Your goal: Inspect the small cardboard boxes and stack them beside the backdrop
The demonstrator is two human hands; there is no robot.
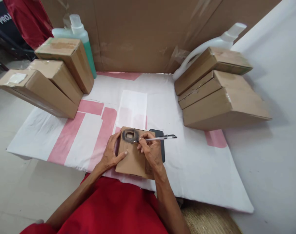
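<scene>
- While the left hand (112, 152) lies flat, fingers spread, pinning the small cardboard box (133, 156), the right hand (150, 150) pinches a pen (157, 138).
- Pen tip touches a dark scribbled ring (128, 135) just beyond the left fingers; the ring looks nearly closed, centre bare.
- Box: plain brown, flat, printing at its near corner, lying over a dark slab (161, 143).
- Beyond the left hand, stacked boxes (52, 78); beyond the right, another stack (216, 94).

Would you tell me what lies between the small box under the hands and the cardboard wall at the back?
In the head view, only bare white and pink sheet lies between the small box and the cardboard wall.
</scene>
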